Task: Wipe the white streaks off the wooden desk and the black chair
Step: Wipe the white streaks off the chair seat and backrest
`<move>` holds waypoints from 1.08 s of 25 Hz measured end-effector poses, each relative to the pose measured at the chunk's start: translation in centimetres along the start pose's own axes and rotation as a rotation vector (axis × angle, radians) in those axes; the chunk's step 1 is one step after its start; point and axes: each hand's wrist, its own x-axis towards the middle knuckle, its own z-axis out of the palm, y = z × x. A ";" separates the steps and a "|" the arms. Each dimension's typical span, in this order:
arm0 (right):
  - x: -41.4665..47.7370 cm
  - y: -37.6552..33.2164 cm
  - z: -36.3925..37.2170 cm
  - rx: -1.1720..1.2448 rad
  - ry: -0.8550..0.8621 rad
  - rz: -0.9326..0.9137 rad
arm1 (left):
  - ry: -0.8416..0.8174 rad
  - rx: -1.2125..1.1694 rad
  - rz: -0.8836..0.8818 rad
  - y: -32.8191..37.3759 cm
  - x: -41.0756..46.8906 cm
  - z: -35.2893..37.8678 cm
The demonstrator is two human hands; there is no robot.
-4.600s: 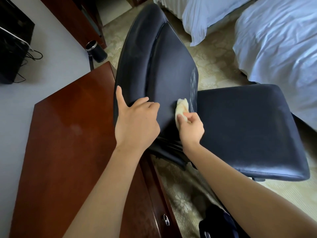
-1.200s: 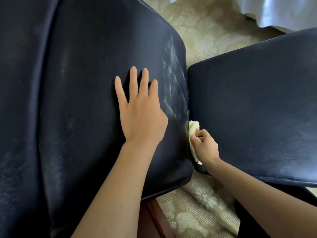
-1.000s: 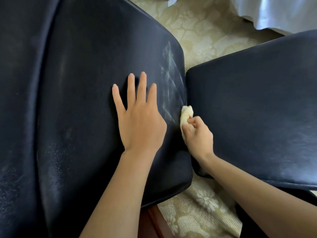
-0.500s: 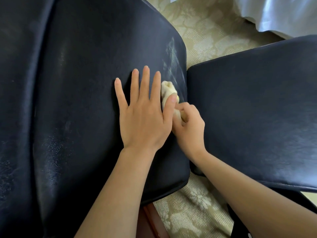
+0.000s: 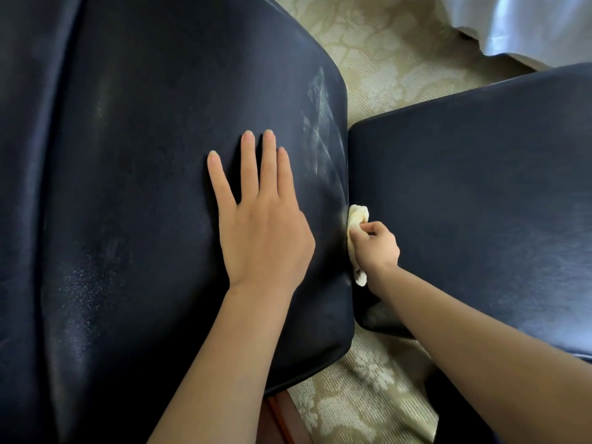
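Observation:
The black chair's backrest [image 5: 144,187] fills the left of the view, its seat [image 5: 480,203] the right. White streaks [image 5: 320,133] run along the backrest's right edge. My left hand [image 5: 262,225] lies flat on the backrest, fingers spread, holding nothing. My right hand [image 5: 374,248] grips a crumpled pale yellow cloth [image 5: 356,219] in the gap between backrest and seat, just below the streaks. Only a sliver of the wooden desk [image 5: 278,421] shows under the backrest at the bottom.
Patterned beige carpet [image 5: 384,52] shows between and below the chair parts. White bedding [image 5: 528,24] hangs at the top right. A dark object [image 5: 455,411] sits at the bottom right under my right forearm.
Half a second ago my right hand held the cloth up on the streaks beside my left fingers; now it has slid down to the gap at the backrest's lower edge. My left hand has stayed put.

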 end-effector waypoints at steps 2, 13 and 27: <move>0.2 -2.1 0.3 0.026 0.024 -0.045 | 0.023 -0.005 -0.012 0.0 0.2 0.0; -4.4 -11.4 2.3 0.100 -0.055 -0.767 | 0.090 -0.058 -0.027 0.0 0.1 0.3; 1.8 -4.1 0.4 0.016 0.005 -0.216 | 0.053 -0.136 -0.041 0.0 1.6 -1.2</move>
